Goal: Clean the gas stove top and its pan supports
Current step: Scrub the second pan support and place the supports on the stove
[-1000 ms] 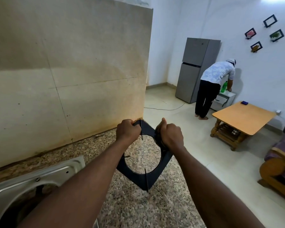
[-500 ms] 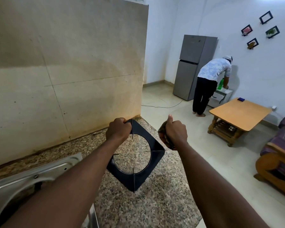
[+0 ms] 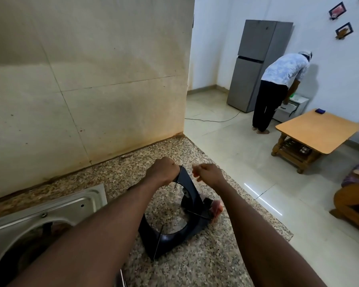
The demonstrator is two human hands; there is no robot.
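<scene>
A black square pan support with a round opening and thin prongs stands tilted on the speckled granite counter, its lower corner resting on the stone. My left hand grips its top corner. My right hand hovers just right of that corner, fingers loosely curled and blurred, holding nothing I can see. A pinkish cloth with a dark part lies on the counter behind the support's right edge.
A steel sink is set into the counter at the lower left. A stained beige tiled wall rises behind the counter. The counter edge drops to the floor on the right, where a person bends by a fridge near a wooden table.
The support has come down from mid-air to stand on the counter. My right hand has let go of the cloth, which now lies on the counter. The camera has tilted down.
</scene>
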